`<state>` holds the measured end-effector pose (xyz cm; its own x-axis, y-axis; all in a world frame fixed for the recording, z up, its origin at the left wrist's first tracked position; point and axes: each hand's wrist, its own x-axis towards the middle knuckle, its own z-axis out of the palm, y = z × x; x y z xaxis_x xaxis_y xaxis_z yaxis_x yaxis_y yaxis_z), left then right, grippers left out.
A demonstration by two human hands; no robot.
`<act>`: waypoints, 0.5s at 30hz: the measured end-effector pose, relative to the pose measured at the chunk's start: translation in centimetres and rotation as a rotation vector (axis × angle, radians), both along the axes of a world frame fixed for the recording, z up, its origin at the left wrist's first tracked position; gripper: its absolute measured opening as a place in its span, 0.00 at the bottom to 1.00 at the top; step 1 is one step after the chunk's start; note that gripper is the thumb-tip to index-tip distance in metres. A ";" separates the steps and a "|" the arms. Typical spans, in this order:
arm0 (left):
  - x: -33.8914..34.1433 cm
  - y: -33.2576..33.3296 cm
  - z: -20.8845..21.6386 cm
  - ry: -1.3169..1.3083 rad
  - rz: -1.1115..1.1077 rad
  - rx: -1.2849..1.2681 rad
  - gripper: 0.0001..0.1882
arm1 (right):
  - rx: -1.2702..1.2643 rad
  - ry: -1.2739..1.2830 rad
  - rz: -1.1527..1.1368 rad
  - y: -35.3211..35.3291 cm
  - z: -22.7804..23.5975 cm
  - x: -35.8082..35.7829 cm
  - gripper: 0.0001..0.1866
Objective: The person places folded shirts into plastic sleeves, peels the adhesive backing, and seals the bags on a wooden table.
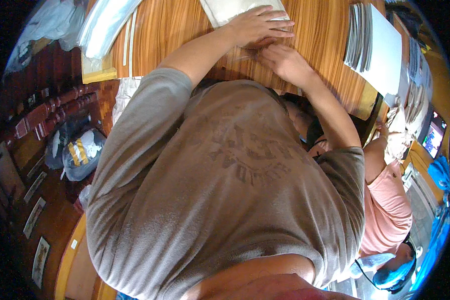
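A flat, clear plastic bag with a pale, whitish sheet inside (222, 11) lies on the wood-grain table, cut off by the top edge of the view. My left hand (257, 27) lies over its near right part, palm down with the fingers stretched to the right. Just below it, my right hand (286, 61) has its fingers curled together close to the bag's near end. Its fingertips are partly hidden, so what they pinch cannot be made out. Some thin clear plastic shows below my left wrist.
Clear plastic sleeves (105, 27) lie at the table's left end. A fanned stack of white-topped sheets (377, 50) lies on the right. A person in a pink shirt (387, 205) sits close by on my right. Plastic bags (84, 155) stand on the floor at left.
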<state>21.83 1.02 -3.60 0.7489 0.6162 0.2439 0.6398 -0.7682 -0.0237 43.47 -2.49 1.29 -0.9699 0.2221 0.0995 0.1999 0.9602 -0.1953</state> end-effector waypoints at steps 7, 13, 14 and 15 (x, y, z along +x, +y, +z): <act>-0.2 0.6 -0.8 0.056 -0.002 0.001 0.28 | -0.022 0.242 -0.053 -0.7 0.3 -1.4 0.14; -0.2 0.4 -0.8 0.107 0.003 0.134 0.29 | 0.086 -0.122 -0.117 -2.6 -0.4 -5.1 0.14; -0.3 0.5 -0.4 -0.036 -0.072 0.094 0.28 | 0.077 -0.085 -0.056 -2.7 -0.5 -4.8 0.14; -0.6 0.7 0.4 -0.179 -0.144 0.056 0.28 | 0.069 -0.048 0.007 -2.8 -0.6 -4.3 0.14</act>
